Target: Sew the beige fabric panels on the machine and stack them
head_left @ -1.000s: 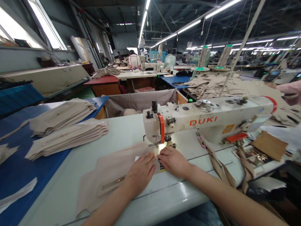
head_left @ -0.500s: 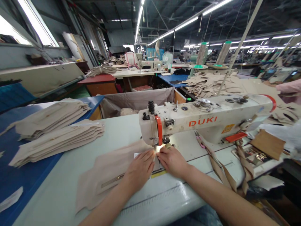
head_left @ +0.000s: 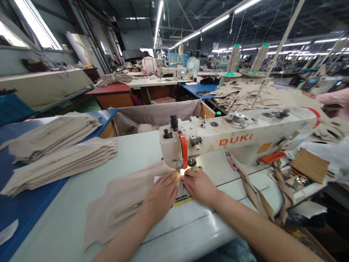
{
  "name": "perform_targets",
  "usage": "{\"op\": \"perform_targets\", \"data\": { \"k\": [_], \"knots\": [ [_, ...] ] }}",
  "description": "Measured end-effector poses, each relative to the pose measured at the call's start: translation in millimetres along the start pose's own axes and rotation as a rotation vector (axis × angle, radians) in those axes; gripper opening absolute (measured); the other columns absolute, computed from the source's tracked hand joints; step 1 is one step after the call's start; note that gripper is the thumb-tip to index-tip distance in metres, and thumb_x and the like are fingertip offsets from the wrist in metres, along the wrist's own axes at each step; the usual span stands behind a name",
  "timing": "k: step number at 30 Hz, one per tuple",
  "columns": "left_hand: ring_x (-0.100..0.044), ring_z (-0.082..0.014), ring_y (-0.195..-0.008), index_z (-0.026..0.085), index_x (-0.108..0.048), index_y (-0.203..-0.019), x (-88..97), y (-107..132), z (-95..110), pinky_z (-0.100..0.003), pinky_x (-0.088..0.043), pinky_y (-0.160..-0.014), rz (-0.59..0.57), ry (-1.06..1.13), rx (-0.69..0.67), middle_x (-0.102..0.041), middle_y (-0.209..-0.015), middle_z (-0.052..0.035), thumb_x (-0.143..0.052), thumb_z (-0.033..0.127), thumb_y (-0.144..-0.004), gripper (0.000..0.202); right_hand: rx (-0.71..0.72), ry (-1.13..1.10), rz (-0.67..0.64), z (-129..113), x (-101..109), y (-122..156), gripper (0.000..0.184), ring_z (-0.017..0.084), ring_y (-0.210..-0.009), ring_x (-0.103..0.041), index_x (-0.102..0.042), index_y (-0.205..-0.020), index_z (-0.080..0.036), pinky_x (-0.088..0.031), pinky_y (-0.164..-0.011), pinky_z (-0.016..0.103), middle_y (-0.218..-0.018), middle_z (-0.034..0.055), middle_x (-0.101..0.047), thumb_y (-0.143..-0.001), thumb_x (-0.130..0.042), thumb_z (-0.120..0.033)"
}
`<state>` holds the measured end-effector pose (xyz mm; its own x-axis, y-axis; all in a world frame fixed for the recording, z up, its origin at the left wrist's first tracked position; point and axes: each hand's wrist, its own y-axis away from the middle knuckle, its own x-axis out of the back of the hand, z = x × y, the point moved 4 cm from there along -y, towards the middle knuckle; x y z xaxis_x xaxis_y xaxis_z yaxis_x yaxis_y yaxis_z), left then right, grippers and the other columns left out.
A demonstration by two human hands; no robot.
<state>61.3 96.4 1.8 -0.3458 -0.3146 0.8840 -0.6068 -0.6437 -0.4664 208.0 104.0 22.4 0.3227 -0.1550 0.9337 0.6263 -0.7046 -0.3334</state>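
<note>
Beige panel [head_left: 117, 193]: on the tabletop [head_left: 133, 151], long axis slanting up toward the sewing machine [head_left: 208, 136]
Left hand [head_left: 163, 191]: nearer, flat on the panel, fingers together
Right hand [head_left: 201, 187]: curled beside left fingertips; grip cannot be told

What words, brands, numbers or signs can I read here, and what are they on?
"DUKI", in orange letters on the sewing machine.
Sticker on the machine: its print is too small to read.
Ruler scale along the tabletop: marks show, but I can't read any numbers.
</note>
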Motion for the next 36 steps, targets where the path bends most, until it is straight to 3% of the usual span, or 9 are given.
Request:
{"op": "perform_targets", "data": {
  "k": [7,24,28,32,36],
  "knots": [
    [-0.063,-0.0233,-0.113,0.013,-0.063,-0.120,0.4,-0.1,1.4,-0.040,-0.052,-0.096,-0.006,-0.002,0.012,-0.069,-0.120,-0.0135,-0.036,0.022,-0.099,0.036,0.003,0.000,0.004,0.3,-1.7,1.7,0.019,0.019,-0.084,-0.055,-0.069,-0.095,-0.014,-0.039,-0.077,0.031,-0.090,0.0083,-0.064,-0.096,-0.050,-0.016],
    [-0.060,-0.0224,-0.117,0.020,-0.065,-0.117,-2.3,-14.8,-16.0,-0.040,-0.047,-0.102,-0.106,0.016,0.127,-0.068,-0.122,-0.0093,-0.038,0.026,-0.097,0.034,-0.015,0.053,0.035,1.2,-2.7,3.2,0.016,0.019,-0.083,-0.054,-0.068,-0.086,-0.017,-0.038,-0.077,0.030,-0.084,0.0051,-0.065,-0.094,-0.054,-0.018],
    [-0.057,-0.0215,-0.123,0.020,-0.061,-0.126,-1.8,2.9,-18.6,-0.040,-0.044,-0.105,-0.170,0.002,0.179,-0.062,-0.133,-0.0095,-0.039,0.025,-0.096,0.038,0.006,0.037,0.082,0.1,-2.1,6.9,0.016,0.019,-0.081,-0.054,-0.068,-0.086,-0.017,-0.039,-0.077,0.029,-0.083,0.0054,-0.064,-0.094,-0.054,-0.018],
    [-0.055,-0.0209,-0.126,0.019,-0.056,-0.133,9.3,33.5,-7.7,-0.040,-0.043,-0.106,-0.230,-0.023,0.151,-0.057,-0.139,-0.0091,-0.041,0.027,-0.096,0.041,0.045,-0.016,0.146,-0.6,-3.2,10.6,0.017,0.018,-0.080,-0.054,-0.068,-0.089,-0.017,-0.040,-0.077,0.030,-0.084,0.0063,-0.063,-0.094,-0.052,-0.015],
    [-0.051,-0.0231,-0.130,0.016,-0.049,-0.139,32.9,52.2,7.0,-0.042,-0.042,-0.107,-0.146,-0.099,0.162,-0.053,-0.143,-0.0120,-0.042,0.027,-0.095,0.046,0.091,-0.068,0.185,-0.7,-3.4,13.4,0.021,0.019,-0.081,-0.055,-0.069,-0.088,-0.017,-0.043,-0.078,0.031,-0.083,0.0068,-0.064,-0.095,-0.049,-0.015]
  ]
}}
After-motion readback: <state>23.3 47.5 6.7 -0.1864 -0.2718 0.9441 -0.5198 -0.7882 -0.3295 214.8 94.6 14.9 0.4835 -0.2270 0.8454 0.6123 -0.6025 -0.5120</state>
